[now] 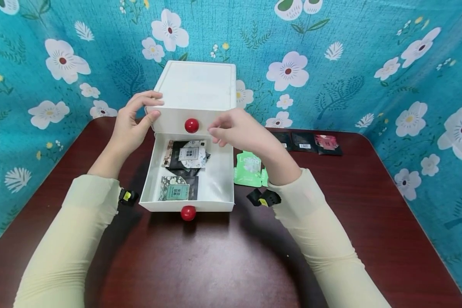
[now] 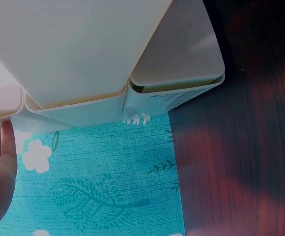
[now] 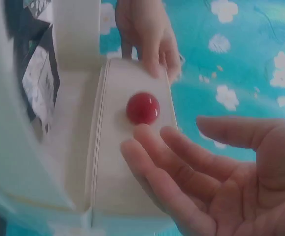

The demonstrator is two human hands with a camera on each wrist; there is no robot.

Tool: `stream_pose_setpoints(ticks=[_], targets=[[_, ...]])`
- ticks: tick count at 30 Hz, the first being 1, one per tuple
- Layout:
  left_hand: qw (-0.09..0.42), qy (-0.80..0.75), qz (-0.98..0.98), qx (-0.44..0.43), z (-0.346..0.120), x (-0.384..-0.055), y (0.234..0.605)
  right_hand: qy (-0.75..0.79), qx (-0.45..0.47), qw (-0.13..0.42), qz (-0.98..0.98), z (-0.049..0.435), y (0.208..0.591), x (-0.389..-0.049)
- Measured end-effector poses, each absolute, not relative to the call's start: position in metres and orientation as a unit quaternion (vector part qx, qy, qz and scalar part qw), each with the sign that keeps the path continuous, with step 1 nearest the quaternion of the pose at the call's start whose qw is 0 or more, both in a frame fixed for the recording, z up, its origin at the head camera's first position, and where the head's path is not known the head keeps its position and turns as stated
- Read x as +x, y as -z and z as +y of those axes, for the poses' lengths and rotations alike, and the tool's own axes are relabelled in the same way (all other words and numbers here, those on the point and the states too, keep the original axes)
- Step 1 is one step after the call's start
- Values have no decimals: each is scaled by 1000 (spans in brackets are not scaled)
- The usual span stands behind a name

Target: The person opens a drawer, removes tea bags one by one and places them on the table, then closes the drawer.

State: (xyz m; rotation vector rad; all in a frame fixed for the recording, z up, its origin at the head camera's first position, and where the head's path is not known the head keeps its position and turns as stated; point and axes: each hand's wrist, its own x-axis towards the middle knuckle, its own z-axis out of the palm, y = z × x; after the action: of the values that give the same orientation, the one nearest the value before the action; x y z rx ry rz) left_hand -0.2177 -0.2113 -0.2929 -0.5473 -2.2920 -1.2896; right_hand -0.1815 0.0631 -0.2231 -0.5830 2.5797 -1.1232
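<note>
The left hand (image 1: 132,117) holds the front left corner of the white box (image 1: 198,85), fingers on the lid and thumb on the front, a hold that looks meant to steady it. The box stands toward the back of the table (image 1: 354,205), its lower drawer (image 1: 221,184) pulled out toward the person, so the contents lie in plain reach. Inside, several tea packets (image 1: 189,155) overlap toward the back, while a green-labelled packet (image 1: 178,188) lies flat near the drawer front. The lower knob (image 1: 188,212) and upper knob (image 1: 191,125) face the person, handy for pulling. The right hand (image 1: 240,128), well apart from the left, hangs just beside the upper knob with fingers loosely bent, clamped on nothing; whether a fingertip brushes the knob, I cannot tell. Right of the box lies a green packet (image 1: 248,169); behind it, dark packets (image 1: 304,142) and a red-patterned packet (image 1: 328,144) form a row, seemingly set aside by kind.
</note>
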Motion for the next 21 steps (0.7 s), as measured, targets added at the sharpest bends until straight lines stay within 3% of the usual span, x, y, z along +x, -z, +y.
stream_pose_setpoints(ticks=[9,16,21], targets=[[225,477,-825,-202,-211,-218,294,276,-289,262,878,15,225,-201],[223,485,-821,-204,-211,-218,294,253,-272,372,851,-16,232,-211],[223,486,-821,-201,-211,-217,293,220,-261,416,843,-35,241,-213]])
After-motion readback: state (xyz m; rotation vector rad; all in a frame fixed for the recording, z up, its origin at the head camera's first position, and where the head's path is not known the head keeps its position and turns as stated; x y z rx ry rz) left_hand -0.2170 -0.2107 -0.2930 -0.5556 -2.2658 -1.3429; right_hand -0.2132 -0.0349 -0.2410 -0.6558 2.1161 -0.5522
